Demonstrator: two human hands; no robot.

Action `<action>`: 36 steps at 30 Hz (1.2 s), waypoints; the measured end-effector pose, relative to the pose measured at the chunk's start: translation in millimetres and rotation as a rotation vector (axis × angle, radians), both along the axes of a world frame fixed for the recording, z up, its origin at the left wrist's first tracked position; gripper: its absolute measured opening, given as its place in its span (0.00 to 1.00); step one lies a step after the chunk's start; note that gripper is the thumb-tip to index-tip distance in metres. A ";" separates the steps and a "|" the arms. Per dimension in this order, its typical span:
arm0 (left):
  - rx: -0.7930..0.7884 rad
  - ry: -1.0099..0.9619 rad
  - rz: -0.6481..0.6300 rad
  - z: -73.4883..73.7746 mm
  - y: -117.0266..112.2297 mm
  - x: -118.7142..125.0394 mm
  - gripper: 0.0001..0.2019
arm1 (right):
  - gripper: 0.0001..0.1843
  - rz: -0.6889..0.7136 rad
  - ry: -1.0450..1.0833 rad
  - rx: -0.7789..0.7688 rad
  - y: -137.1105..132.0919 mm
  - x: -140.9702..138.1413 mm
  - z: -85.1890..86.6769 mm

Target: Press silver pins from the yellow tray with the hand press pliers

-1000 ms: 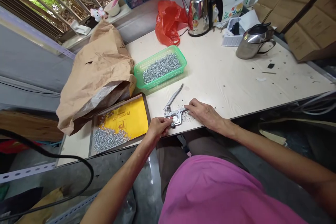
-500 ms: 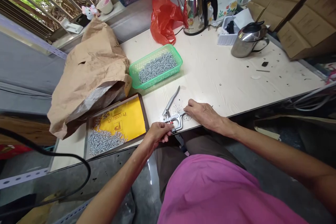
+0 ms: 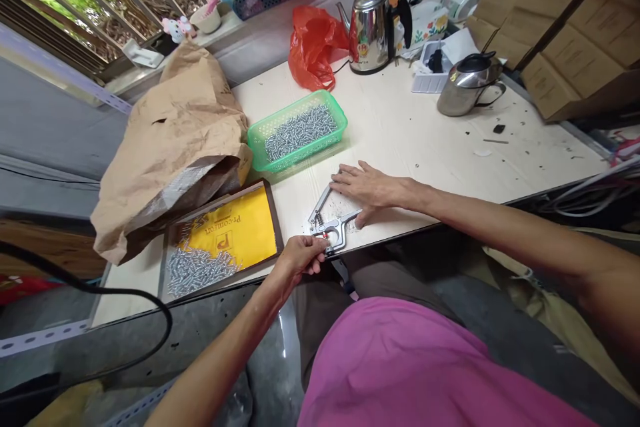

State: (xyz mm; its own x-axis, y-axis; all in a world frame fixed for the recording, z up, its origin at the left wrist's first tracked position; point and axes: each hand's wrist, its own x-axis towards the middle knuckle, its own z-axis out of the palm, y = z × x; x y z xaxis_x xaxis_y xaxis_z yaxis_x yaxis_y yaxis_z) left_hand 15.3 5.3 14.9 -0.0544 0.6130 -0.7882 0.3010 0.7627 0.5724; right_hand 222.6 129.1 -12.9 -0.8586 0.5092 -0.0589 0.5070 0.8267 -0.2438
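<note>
A pair of silver snap-fastener pliers (image 3: 338,232) lies at the table's front edge with its two handles spread apart. At the jaw end, by a small red part, my left hand (image 3: 303,255) is closed in a pinch; whatever sits between the fingertips is too small and covered to make out. My right hand (image 3: 369,192) reaches across the handles with fingers stretched out, the fingertips over the upper handle's end and the thumb by the lower handle's end. Left of the pliers is a shallow tray (image 3: 274,217) with a yellow sheet and small shiny metal pieces (image 3: 200,270).
Behind the pliers stands a green basket (image 3: 340,113) full of similar metal pieces. A crumpled brown paper bag (image 3: 165,127) rests at the left. Farther back are a red plastic bag (image 3: 315,47), a steel kettle (image 3: 370,33) and a steel pot (image 3: 463,87). Cardboard boxes (image 3: 565,33) stand at right.
My right hand has moved from the lower handle's end up and left over both handles, its fingers now spread. My left hand stays at the jaw. The view has shifted slightly.
</note>
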 end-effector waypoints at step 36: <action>0.907 0.849 -0.582 6.2 -3.0 26.0 0.17 | 0.24 -0.077 -0.094 0.050 -17.6 -1.3 26.3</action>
